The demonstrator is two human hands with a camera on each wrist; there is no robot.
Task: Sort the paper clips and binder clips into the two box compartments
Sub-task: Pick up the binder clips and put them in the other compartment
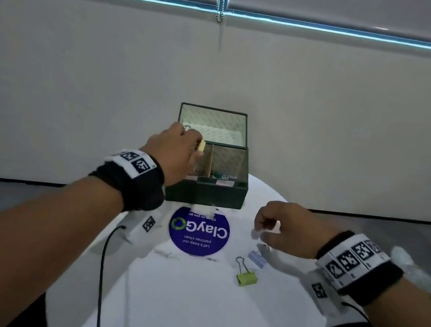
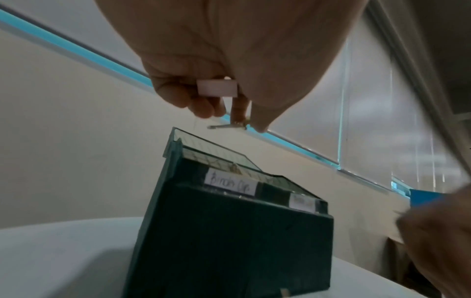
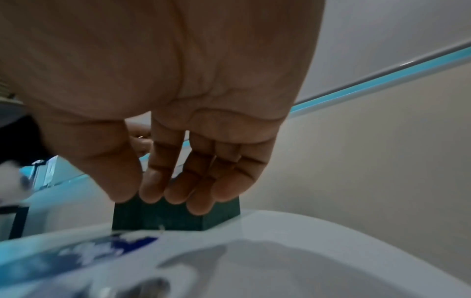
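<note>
Dark green card is forming the box (image 1: 206,192), which is standing open on the far part of the white round table (image 1: 189,311), its lid raised upright behind it. The inside is being split by a tan divider (image 1: 208,159) into a left and a right compartment, and two small white labels are seen on the front rim in the left wrist view; the writing on them cannot be read. Paper clips (image 1: 219,175) are lying in the right compartment. Above the left compartment the left hand (image 1: 176,151) is being held, its fingers curled round a pale yellow binder clip (image 1: 201,145), whose wire handles are sticking out past the fingertips. In the left wrist view the same clip (image 2: 217,88) is being pinched between thumb and fingers, just above the box rim and not touching it.

The right hand (image 1: 286,229) is being held above the table, well apart from the box, with fingers (image 3: 175,181) loosely bent and close together; nothing is seen held in it. Just beside it a pale blue binder clip (image 1: 257,259) is lying on the table, and a green binder clip (image 1: 247,276) is lying next to that, nearer the person. A round blue sticker (image 1: 198,231) is lying between the box and the clips
</note>
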